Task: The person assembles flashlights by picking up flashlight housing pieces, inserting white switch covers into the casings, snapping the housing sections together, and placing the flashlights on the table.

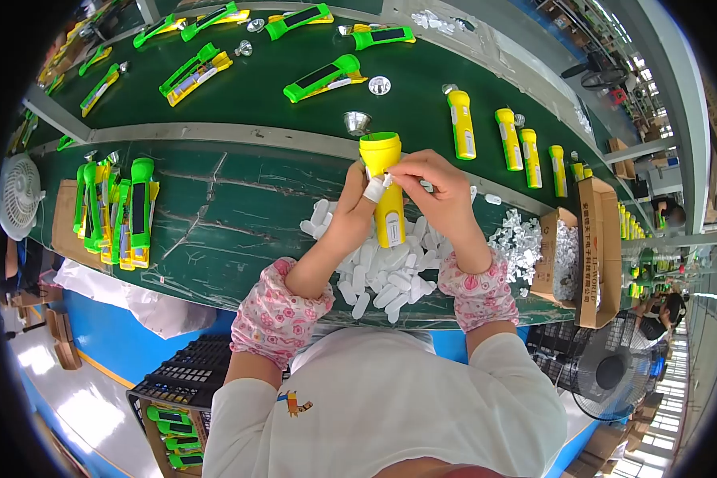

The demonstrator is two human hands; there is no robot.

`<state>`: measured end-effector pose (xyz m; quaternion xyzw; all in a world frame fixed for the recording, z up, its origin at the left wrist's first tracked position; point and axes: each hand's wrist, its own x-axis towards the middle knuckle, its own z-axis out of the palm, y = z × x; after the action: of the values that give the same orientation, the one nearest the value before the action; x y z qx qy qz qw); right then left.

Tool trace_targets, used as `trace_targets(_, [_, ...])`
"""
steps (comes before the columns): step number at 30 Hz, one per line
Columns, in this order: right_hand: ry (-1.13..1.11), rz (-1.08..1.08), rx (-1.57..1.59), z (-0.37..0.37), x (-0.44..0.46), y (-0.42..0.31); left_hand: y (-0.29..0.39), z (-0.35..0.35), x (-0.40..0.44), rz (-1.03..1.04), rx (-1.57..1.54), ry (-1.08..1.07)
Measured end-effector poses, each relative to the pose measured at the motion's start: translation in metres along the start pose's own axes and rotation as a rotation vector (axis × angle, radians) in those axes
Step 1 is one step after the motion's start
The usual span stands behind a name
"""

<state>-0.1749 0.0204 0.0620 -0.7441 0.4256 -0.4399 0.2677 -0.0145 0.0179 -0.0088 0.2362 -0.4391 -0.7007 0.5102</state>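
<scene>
The left hand (pixel 353 209) wraps a yellow flashlight (pixel 391 215), the right hand (pixel 436 191) pinching a small white piece (pixel 387 180) at its neck, above a pile of white strips (pixel 382 275). Off right, a small carton (pixel 542 263) brims with clear bits (pixel 566 259), beside a larger carton (pixel 609 267) printed "LIWORLD" and Chinese characters. Lower left, a black crate (pixel 191 362) holds green flashlights (pixel 175 428).

We see a dark green table (pixel 251 191), its surface streaked. Green-and-yellow torches (pixel 140 211) lie toward its left end, pale oval pieces (pixel 386 275) spread by the near edge, and small white parts (pixel 518 248) heap beside cardboard boxes (pixel 611 275) at the right end.
</scene>
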Motion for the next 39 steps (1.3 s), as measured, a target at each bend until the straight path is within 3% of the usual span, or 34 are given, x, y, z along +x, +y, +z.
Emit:
trace_targets(2, [0.011, 0.075, 0.039, 0.0, -0.002, -0.002, 0.01, 0.003, -0.003, -0.062, -0.024, -0.013])
trace_targets(5, [0.002, 0.038, -0.043, -0.003, -0.004, 0.003, -0.007, -0.002, 0.0, 0.037, -0.011, -0.014])
trace_targets(8, [0.009, -0.03, -0.127, 0.002, 0.002, -0.001, -0.008, -0.001, -0.001, 0.132, 0.213, -0.022])
trace_targets(11, [0.008, -0.002, -0.019, 0.005, 0.001, 0.01, -0.008, -0.002, -0.001, 0.091, 0.207, -0.035])
trace_targets(14, [0.026, 0.209, 0.227, 0.008, 0.001, 0.031, -0.016, -0.008, 0.001, 0.147, 0.305, -0.041])
trace_targets(17, [-0.055, 0.177, 0.085, 0.005, 0.001, 0.037, -0.014, -0.009, 0.002, 0.095, 0.296, -0.044])
trace_targets(20, [0.002, 0.305, 0.275, 0.007, -0.008, 0.041, 0.003, 0.0, 0.0, 0.003, 0.013, -0.012])
trace_targets(23, [-0.287, 0.472, 0.504, 0.0, -0.022, 0.034, 0.004, 0.003, 0.018, 0.047, -0.021, 0.016])
trace_targets(26, [-0.122, 0.359, 0.405, -0.009, 0.001, 0.06, 0.018, 0.003, 0.082, 0.089, 0.239, -0.08])
trace_targets(28, [0.019, 0.453, 0.115, -0.038, 0.033, 0.093, 0.016, -0.043, 0.158, 0.514, 1.074, -0.076])
trace_targets(30, [0.117, 0.551, -0.079, -0.058, 0.051, 0.158, 0.021, -0.075, 0.197, 0.603, 1.912, 0.45])
trace_targets(32, [0.076, 0.671, -0.305, -0.066, 0.057, 0.195, 0.028, -0.103, 0.227, -0.213, 1.831, 0.198])
trace_targets(34, [0.008, 0.667, -0.816, -0.063, 0.065, 0.189, 0.018, -0.14, 0.252, -0.223, 1.837, -0.058])
trace_targets(35, [-0.032, 0.669, -1.071, -0.058, 0.063, 0.184, 0.02, -0.136, 0.252, -0.163, 1.811, -0.039])
trace_targets(37, [0.143, 0.4, -1.019, -0.044, 0.06, 0.142, 0.022, -0.121, 0.233, -0.058, 1.756, -0.019])
trace_targets(39, [0.234, 0.133, -0.948, -0.031, 0.061, 0.126, 0.024, -0.102, 0.21, -0.183, 1.382, -0.063])
